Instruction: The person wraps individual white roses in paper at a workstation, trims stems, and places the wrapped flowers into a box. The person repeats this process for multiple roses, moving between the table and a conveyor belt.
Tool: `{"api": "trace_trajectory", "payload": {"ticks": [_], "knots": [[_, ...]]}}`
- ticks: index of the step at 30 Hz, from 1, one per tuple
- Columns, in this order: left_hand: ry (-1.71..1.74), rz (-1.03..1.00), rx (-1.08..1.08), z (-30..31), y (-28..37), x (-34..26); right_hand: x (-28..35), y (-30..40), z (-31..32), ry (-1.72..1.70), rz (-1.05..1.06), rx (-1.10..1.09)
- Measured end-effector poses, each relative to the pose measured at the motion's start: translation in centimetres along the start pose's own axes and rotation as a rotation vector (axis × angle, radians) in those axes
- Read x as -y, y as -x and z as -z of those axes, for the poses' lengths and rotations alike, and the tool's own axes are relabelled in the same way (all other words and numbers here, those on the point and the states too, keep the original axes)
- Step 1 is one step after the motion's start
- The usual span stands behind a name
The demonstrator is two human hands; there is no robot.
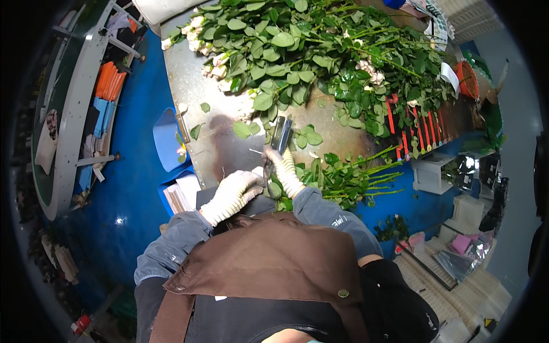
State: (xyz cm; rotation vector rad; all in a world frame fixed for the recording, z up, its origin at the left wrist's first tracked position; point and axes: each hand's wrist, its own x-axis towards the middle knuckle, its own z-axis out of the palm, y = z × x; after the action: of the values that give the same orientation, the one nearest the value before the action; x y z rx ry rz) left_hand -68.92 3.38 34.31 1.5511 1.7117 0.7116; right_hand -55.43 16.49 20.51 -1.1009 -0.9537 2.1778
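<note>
My right hand (285,169), in a white knit glove, grips a dark metal hand tool (281,133) that looks like a plier stapler. Its two long bars point away from me over the metal worktable (201,150). Close by on the left, my gloved left hand (238,188) has its fingers curled near the tool's lower end. Whether anything is pinched in them is hidden. A dark grey sheet or box (210,198) lies below that hand. To the right of my right hand rests a bunch of leafy cut stems (343,176).
Pale pink roses (218,64) with long leafy stems cover the table's far side. Red strips (422,128) mark its right edge. A blue bin (166,139) and a blue box of cardboard (176,195) stand at the left. A white crate (433,173) is at the right.
</note>
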Motion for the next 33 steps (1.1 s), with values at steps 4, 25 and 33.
{"api": "trace_trajectory", "payload": {"ticks": [4,25,33], "knots": [[0.176,0.206,-0.122,-0.1,0.4,0.0,7.8,2.5,-1.6,0.562,0.262,0.165],[0.424,0.347,-0.259,-1.5,0.9,-3.0,20.1,6.2,-1.9,1.972,0.382,1.037],[-0.168,-0.179,-0.406,8.9,-2.4,-7.0,27.7,11.4,-1.2,1.65,0.595,0.608]]}}
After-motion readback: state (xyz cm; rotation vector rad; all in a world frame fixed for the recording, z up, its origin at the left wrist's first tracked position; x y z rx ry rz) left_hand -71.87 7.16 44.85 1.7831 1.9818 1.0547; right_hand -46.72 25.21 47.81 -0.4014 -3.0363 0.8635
